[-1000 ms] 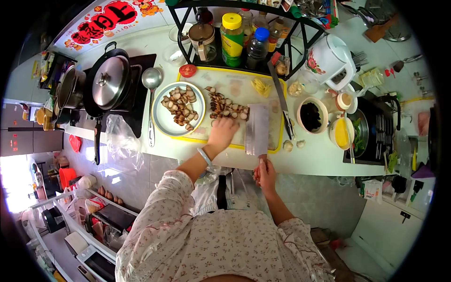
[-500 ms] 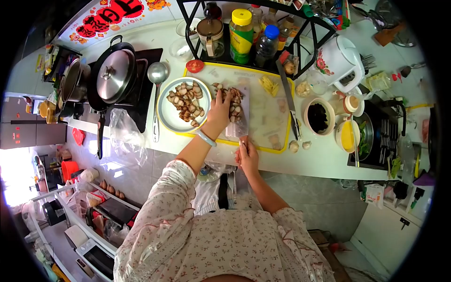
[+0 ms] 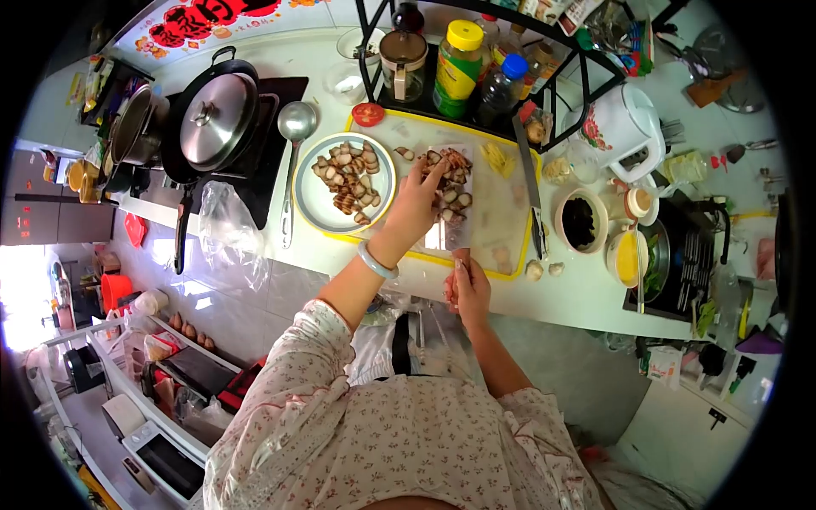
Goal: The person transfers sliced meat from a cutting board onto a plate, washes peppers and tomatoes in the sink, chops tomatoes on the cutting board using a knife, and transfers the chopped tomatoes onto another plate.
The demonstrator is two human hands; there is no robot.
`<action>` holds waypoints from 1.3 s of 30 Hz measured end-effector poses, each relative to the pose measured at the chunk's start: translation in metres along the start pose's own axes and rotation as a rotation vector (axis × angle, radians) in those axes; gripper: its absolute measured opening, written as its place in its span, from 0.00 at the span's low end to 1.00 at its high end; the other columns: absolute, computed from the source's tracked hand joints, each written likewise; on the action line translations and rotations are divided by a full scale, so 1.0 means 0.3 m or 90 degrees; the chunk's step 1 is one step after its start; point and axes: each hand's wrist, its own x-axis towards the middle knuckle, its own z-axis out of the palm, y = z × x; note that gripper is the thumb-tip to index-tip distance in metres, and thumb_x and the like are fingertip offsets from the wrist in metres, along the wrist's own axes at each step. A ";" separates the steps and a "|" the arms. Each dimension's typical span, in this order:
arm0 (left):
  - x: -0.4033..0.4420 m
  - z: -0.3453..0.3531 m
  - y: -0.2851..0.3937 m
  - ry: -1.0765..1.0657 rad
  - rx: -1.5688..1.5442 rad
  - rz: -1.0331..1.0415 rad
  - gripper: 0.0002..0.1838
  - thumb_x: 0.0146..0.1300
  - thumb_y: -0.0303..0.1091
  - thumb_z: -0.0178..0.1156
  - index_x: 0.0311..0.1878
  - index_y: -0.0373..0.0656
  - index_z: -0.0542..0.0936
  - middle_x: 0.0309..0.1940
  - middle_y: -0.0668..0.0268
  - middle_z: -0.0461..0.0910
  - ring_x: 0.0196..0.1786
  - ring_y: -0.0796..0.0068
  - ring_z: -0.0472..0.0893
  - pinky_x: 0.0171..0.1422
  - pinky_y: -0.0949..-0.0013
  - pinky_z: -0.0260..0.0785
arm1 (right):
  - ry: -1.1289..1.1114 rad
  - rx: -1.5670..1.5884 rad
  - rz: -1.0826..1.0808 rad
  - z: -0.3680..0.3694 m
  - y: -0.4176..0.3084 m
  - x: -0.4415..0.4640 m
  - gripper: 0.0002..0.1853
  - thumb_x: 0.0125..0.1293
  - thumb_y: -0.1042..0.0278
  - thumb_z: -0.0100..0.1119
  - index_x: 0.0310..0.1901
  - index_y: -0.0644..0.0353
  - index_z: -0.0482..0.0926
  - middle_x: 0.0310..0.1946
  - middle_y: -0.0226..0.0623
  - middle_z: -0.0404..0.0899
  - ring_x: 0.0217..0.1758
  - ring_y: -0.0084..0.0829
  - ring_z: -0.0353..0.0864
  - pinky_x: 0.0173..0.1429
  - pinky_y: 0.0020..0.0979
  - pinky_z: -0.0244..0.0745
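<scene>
Near the bench (image 3: 569, 293) front edge, we grip the cleaver (image 3: 438, 236), right hand (image 3: 467, 287) closed — left hand (image 3: 414, 204), fingers spread, on brown slices (image 3: 456, 201).

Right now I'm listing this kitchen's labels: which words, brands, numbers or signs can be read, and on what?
"蒸蒸日": red wall sign; its top is cut off by the picture edge.
Yellow-capped jar: label too small to read.
All other print: too small or blurred.

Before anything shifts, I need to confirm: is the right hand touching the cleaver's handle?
Touching: the head view shows the right hand gripping the cleaver's handle.
</scene>
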 end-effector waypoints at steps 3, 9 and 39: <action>-0.008 -0.092 0.018 0.032 -0.069 -0.022 0.38 0.39 0.17 0.57 0.59 0.49 0.62 0.58 0.46 0.55 0.56 0.47 0.62 0.57 0.61 0.61 | 0.010 -0.065 -0.029 0.043 -0.062 -0.002 0.10 0.63 0.68 0.45 0.42 0.64 0.69 0.18 0.30 0.67 0.13 0.16 0.63 0.17 0.19 0.61; -0.060 -0.240 -0.140 0.123 -0.058 -0.108 0.41 0.34 0.15 0.59 0.59 0.44 0.61 0.57 0.51 0.57 0.59 0.52 0.61 0.59 0.65 0.60 | -0.080 -0.113 -0.028 0.210 -0.029 0.084 0.12 0.62 0.68 0.47 0.43 0.66 0.70 0.16 0.30 0.68 0.12 0.15 0.62 0.18 0.19 0.62; -0.150 -0.305 -0.319 0.289 0.021 0.008 0.16 0.47 0.23 0.55 0.44 0.39 0.74 0.44 0.56 0.72 0.48 0.56 0.70 0.52 0.61 0.62 | -0.088 -0.871 -0.417 -0.199 -0.277 0.445 0.18 0.55 0.64 0.55 0.46 0.60 0.72 0.40 0.44 0.74 0.43 0.42 0.73 0.45 0.33 0.69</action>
